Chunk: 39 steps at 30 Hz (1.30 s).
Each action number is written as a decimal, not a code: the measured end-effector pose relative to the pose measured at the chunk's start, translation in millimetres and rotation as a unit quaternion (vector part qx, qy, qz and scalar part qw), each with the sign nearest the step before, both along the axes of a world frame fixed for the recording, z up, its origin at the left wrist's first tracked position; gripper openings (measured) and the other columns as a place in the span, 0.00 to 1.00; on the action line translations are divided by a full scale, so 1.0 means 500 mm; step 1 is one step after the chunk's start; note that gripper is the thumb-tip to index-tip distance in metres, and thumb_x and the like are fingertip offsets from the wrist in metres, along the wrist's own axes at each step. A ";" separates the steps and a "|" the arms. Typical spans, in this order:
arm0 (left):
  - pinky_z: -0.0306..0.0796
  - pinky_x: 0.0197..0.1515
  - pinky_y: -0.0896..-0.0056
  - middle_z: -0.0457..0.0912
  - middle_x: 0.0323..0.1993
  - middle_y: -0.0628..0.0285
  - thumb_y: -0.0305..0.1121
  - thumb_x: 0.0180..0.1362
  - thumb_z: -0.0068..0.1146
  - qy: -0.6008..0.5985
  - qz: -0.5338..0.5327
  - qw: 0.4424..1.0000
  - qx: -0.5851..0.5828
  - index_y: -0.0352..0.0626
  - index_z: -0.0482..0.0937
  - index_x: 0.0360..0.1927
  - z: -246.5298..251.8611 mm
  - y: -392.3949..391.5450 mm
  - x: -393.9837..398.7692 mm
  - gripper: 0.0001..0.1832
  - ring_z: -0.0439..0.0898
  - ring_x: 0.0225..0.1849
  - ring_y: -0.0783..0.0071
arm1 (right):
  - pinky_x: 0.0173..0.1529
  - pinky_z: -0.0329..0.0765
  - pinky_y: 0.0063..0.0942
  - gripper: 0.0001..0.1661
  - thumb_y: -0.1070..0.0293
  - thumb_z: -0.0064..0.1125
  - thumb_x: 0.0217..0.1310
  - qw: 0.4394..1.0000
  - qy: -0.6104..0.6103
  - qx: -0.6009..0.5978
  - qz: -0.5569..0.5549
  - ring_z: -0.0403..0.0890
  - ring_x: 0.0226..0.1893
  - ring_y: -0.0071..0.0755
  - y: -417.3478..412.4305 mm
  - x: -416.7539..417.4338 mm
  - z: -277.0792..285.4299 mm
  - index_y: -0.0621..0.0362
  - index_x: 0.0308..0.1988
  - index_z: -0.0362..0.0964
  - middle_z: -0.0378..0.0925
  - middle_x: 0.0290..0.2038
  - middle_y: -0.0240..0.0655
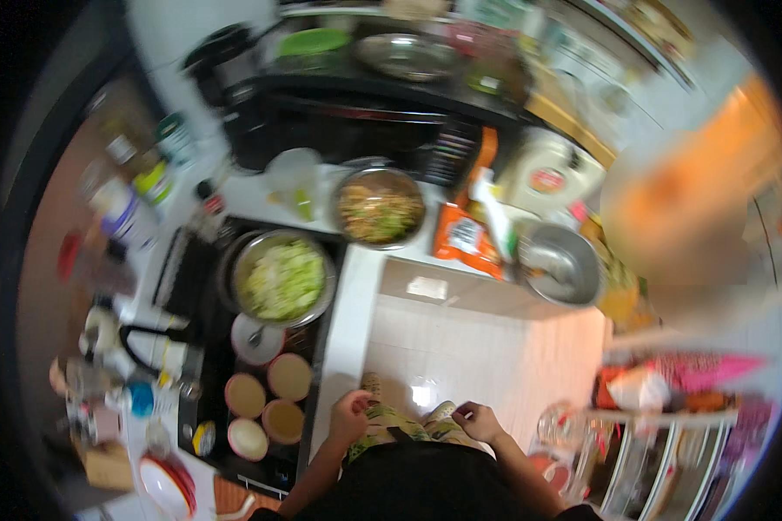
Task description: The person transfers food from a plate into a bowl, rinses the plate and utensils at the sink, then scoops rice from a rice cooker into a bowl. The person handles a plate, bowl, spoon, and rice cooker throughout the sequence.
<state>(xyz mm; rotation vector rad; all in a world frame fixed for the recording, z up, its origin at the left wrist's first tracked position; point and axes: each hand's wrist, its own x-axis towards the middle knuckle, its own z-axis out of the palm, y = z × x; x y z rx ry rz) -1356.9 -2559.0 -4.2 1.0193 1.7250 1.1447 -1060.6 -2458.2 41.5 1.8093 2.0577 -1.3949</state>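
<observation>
My left hand (pixel 350 415) hangs beside the counter edge, near the black cooktop (pixel 212 365), with its fingers curled; whether they close fully is not clear. Over the floor, my right hand (pixel 481 423) is loosely curled, a gap showing between thumb and fingers. I see nothing held in either. A metal bowl of chopped light-green cabbage (pixel 285 281) sits at the cooktop's far end. Nearer me on the black surface are several round pink-rimmed lidded tubs (pixel 246 396) and a clear lid with a knob (pixel 257 338). Another steel bowl (pixel 379 208) holds a chopped mixture with green bits.
Right of that bowl are an orange packet (pixel 463 238), a cream jug (pixel 550 172) and a steel pot (pixel 560 264). Bottles (pixel 127 218) line the left. A wire rack (pixel 658 449) stands low right; a blurred orange shape (pixel 684 176) fills the upper right. Pale tiles (pixel 482 338) cover the floor.
</observation>
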 end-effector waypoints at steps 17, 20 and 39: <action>0.68 0.30 0.76 0.75 0.26 0.64 0.15 0.39 0.44 0.060 -0.374 0.921 -0.094 0.40 0.79 0.36 0.015 0.061 0.434 0.20 0.73 0.28 0.75 | 0.35 0.76 0.31 0.17 0.54 0.62 0.54 0.876 -0.005 -0.025 -0.483 0.80 0.25 0.30 -0.590 0.454 -0.144 0.57 0.35 0.79 0.80 0.25 0.38; 0.71 0.32 0.69 0.77 0.29 0.59 0.25 0.43 0.50 0.124 -0.483 0.853 -0.156 0.42 0.78 0.42 0.030 0.027 0.597 0.19 0.76 0.30 0.68 | 0.32 0.77 0.27 0.13 0.61 0.62 0.56 0.820 0.049 0.040 -0.569 0.79 0.24 0.27 -0.741 0.544 -0.230 0.60 0.32 0.78 0.80 0.24 0.36; 0.69 0.44 0.59 0.73 0.40 0.55 0.29 0.42 0.50 0.208 -0.416 0.879 -0.104 0.50 0.76 0.45 0.111 -0.149 0.631 0.21 0.74 0.42 0.57 | 0.18 0.67 0.20 0.09 0.74 0.48 0.58 0.737 0.304 -0.063 -0.600 0.70 0.17 0.23 -0.693 0.730 -0.289 0.67 0.36 0.73 0.74 0.25 0.37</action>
